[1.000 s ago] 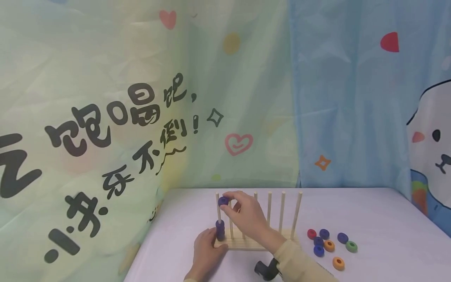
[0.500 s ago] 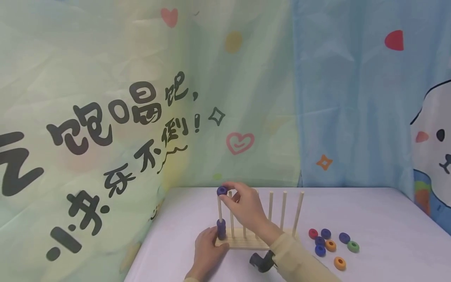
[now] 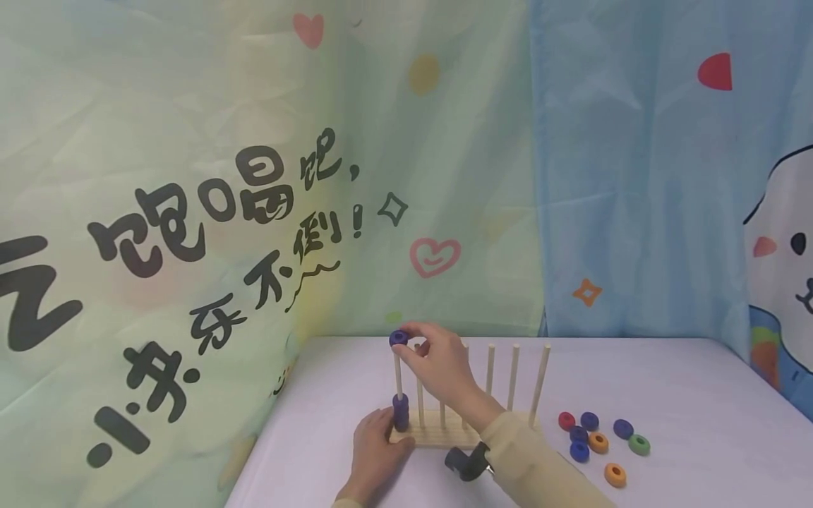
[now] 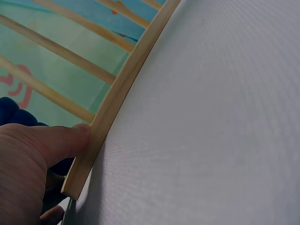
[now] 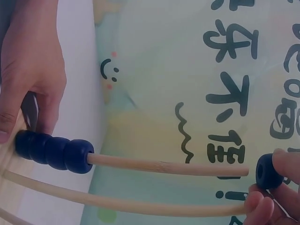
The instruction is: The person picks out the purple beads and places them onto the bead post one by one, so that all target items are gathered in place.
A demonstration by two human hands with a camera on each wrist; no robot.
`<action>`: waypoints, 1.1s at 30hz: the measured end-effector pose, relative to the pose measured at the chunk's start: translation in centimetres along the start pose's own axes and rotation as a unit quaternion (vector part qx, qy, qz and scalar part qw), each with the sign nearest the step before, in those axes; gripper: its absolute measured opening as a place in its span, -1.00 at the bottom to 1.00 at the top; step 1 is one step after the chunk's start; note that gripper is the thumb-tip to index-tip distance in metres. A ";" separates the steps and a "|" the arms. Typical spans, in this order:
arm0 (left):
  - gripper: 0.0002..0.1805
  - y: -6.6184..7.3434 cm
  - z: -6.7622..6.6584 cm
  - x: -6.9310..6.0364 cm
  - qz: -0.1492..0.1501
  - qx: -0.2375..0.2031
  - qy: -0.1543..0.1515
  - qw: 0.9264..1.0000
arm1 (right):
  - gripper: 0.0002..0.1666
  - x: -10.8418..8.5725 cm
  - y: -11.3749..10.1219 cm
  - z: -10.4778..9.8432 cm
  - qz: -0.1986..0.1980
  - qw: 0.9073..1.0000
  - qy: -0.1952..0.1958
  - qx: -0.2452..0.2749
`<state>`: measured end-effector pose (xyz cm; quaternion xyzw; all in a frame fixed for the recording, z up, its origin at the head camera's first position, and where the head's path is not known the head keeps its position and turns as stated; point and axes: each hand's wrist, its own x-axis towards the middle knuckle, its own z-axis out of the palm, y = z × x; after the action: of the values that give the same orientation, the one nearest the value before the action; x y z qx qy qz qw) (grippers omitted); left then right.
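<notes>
My right hand [image 3: 444,363] pinches a dark blue bead [image 5: 269,172] between thumb and fingers. Its hole faces the tip of the leftmost peg [image 5: 168,167], and a small gap separates the two in the right wrist view. Several blue beads [image 5: 56,151] sit stacked at the foot of that peg. The wooden peg rack [image 3: 438,439] stands upright on the table, its other visible pegs bare. At the rack's left end my left hand [image 3: 379,448] holds the base, thumb [image 4: 65,140] on the front edge and fingers round the end.
Loose beads lie right of the rack: several blue ones [image 3: 623,428], a red bead [image 3: 567,421], a green bead [image 3: 639,444] and orange beads [image 3: 615,474]. A black device [image 3: 466,463] shows by the right forearm. Printed curtains [image 3: 444,176] hang behind the white table [image 3: 686,381].
My right hand has lifted the blue bead from beside the leftmost peg up to just above its tip, slightly leftward. The left hand keeps its hold on the base.
</notes>
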<state>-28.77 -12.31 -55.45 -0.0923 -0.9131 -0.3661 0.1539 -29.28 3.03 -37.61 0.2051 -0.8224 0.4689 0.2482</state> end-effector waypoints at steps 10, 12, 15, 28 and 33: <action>-0.42 -0.7 0.4 -0.1 -0.007 -0.001 -0.004 1.000 | -0.66 -0.1 0.3 0.5 -0.005 1.000 0.001 -0.003; -0.42 -0.7 0.5 -0.1 -0.006 -0.001 -0.003 1.000 | -0.64 -0.1 0.2 0.5 -0.001 1.000 0.000 -0.001; -0.43 -0.7 0.5 0.0 -0.002 -0.002 0.002 1.000 | -0.64 0.0 0.3 0.6 0.006 1.000 -0.003 0.003; -0.40 -0.8 0.5 0.2 -0.002 0.000 0.000 1.000 | -0.66 0.3 0.5 0.8 0.004 1.000 -0.003 -0.005; -0.40 -0.9 0.5 0.2 0.005 0.003 0.002 1.000 | -0.60 0.2 0.4 0.8 0.008 1.000 -0.003 -0.005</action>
<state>-29.29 -12.60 -56.35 -0.0955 -0.9133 -0.3631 0.1580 -29.81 2.51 -38.12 0.1987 -0.8269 0.4666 0.2432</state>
